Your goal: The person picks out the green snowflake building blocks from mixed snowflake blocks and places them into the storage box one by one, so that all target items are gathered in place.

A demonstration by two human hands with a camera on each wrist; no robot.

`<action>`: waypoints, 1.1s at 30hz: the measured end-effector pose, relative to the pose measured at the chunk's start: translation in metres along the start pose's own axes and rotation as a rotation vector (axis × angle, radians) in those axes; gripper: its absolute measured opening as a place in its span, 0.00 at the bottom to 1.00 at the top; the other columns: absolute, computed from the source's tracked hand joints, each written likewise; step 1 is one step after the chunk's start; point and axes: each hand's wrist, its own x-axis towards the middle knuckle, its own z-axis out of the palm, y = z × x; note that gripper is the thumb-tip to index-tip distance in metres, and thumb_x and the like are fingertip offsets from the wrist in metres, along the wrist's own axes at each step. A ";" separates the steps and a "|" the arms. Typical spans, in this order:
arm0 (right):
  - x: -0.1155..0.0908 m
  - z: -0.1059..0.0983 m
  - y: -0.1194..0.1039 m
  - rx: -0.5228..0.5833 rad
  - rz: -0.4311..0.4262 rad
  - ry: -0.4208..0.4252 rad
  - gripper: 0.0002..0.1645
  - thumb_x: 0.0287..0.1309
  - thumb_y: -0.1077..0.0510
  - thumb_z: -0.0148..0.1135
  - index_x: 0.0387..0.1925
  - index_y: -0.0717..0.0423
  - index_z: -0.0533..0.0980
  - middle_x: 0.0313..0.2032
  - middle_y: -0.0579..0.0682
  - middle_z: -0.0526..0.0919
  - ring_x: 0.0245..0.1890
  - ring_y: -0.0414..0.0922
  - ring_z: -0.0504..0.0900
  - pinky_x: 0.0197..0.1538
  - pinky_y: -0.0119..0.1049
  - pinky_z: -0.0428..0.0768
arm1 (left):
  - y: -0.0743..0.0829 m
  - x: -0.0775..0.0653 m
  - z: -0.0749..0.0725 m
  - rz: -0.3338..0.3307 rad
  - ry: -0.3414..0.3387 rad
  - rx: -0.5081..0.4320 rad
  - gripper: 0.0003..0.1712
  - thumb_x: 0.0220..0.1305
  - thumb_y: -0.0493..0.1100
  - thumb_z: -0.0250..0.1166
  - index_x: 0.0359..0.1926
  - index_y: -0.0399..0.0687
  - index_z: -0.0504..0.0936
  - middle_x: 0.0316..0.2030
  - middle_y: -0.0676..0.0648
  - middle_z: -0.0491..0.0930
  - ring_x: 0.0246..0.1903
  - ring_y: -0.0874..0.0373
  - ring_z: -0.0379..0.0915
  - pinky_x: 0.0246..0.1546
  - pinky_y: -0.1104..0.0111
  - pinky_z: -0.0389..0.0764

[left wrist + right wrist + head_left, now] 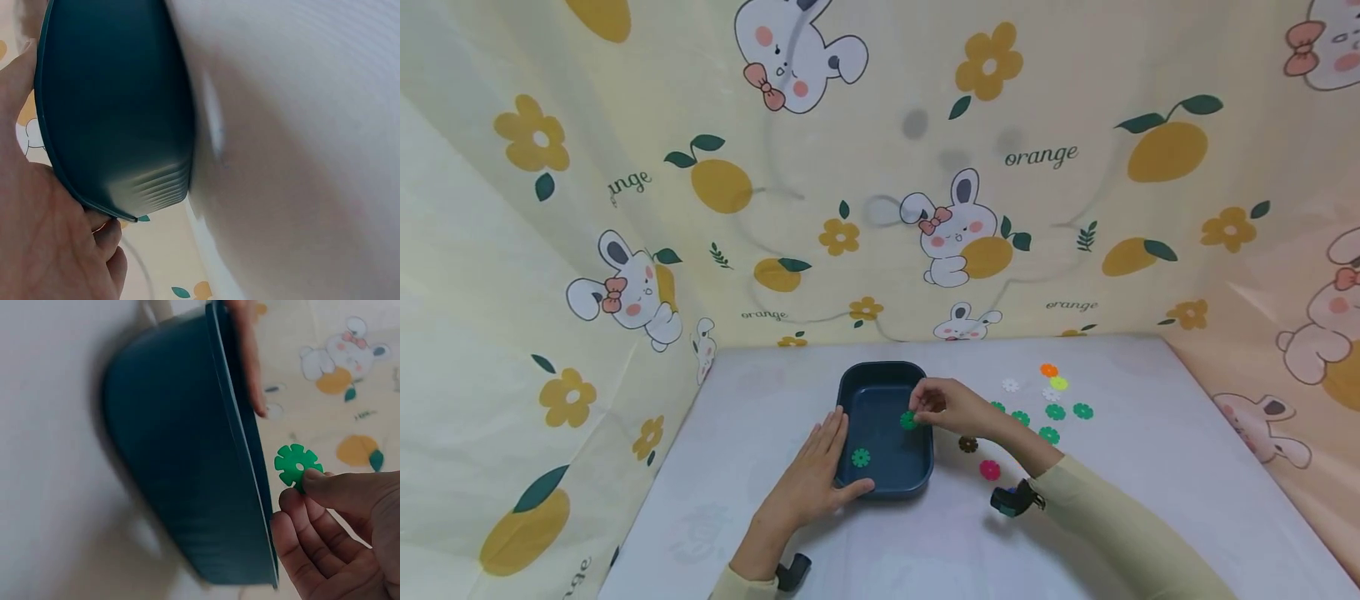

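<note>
Over the right side of a dark blue plastic bin [880, 487], my right hand [946, 406] pinches a green snowflake disc [292, 461] between thumb and forefinger. The same green disc [907, 420] shows in the head view above the bin's floor. Another green disc [861, 457] lies inside the bin near its front left. My left hand [815, 477] rests on the bin's left rim with its fingers extended and the thumb along the front edge. In the left wrist view, the left hand [56, 231] lies against the rim of the bin [119, 112].
Right of the bin, several green discs [1056, 412] lie scattered on the white table [760, 400]. Among them are a brown disc [968, 444], a pink disc [990, 470], an orange disc [1048, 370], a yellow disc [1058, 383] and white discs [1011, 386]. A patterned curtain [880, 250] stands behind.
</note>
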 end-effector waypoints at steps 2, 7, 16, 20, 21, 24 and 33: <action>0.010 0.007 0.000 -0.001 0.000 -0.026 0.06 0.70 0.63 0.72 0.44 0.52 0.82 0.39 0.46 0.84 0.39 0.43 0.83 0.47 0.32 0.86 | 0.000 0.000 -0.001 0.001 -0.003 0.000 0.68 0.67 0.78 0.62 0.88 0.44 0.42 0.87 0.47 0.36 0.86 0.52 0.34 0.85 0.52 0.43; 0.032 0.025 -0.002 -0.038 -0.017 -0.082 0.06 0.69 0.63 0.72 0.43 0.52 0.82 0.38 0.44 0.84 0.38 0.41 0.82 0.47 0.30 0.86 | 0.001 0.000 -0.002 0.008 -0.001 -0.003 0.67 0.68 0.78 0.62 0.87 0.44 0.42 0.87 0.46 0.36 0.86 0.51 0.34 0.85 0.50 0.44; 0.060 0.049 -0.008 -0.094 -0.004 -0.173 0.05 0.69 0.67 0.70 0.42 0.57 0.83 0.36 0.45 0.84 0.36 0.39 0.81 0.45 0.31 0.85 | -0.002 -0.001 0.000 0.018 0.006 0.005 0.67 0.68 0.79 0.61 0.87 0.44 0.43 0.87 0.46 0.38 0.86 0.52 0.34 0.85 0.51 0.46; 0.069 0.054 -0.005 -0.134 0.007 -0.190 0.05 0.69 0.68 0.70 0.42 0.56 0.83 0.36 0.45 0.84 0.36 0.40 0.81 0.45 0.33 0.86 | -0.002 -0.001 -0.001 0.022 0.006 0.004 0.67 0.68 0.79 0.61 0.87 0.44 0.43 0.87 0.46 0.38 0.86 0.52 0.34 0.85 0.51 0.45; 0.071 0.055 -0.003 -0.143 0.010 -0.192 0.06 0.69 0.68 0.70 0.42 0.56 0.83 0.36 0.45 0.84 0.36 0.40 0.81 0.45 0.33 0.86 | -0.002 -0.001 -0.001 0.024 0.007 0.003 0.67 0.68 0.78 0.61 0.87 0.43 0.43 0.87 0.45 0.38 0.86 0.52 0.34 0.85 0.51 0.45; 0.076 0.059 0.002 -0.150 0.026 -0.198 0.06 0.68 0.68 0.70 0.42 0.57 0.83 0.36 0.45 0.84 0.36 0.39 0.81 0.44 0.31 0.85 | -0.001 -0.002 -0.002 0.029 0.003 0.001 0.66 0.69 0.78 0.61 0.87 0.43 0.44 0.87 0.45 0.38 0.86 0.53 0.34 0.85 0.51 0.45; 0.082 0.069 0.006 -0.169 0.088 -0.204 0.07 0.67 0.69 0.69 0.43 0.58 0.83 0.36 0.46 0.83 0.36 0.40 0.81 0.43 0.33 0.85 | -0.002 0.000 -0.003 0.029 -0.012 -0.004 0.67 0.69 0.78 0.61 0.87 0.43 0.42 0.87 0.47 0.36 0.86 0.55 0.31 0.85 0.52 0.44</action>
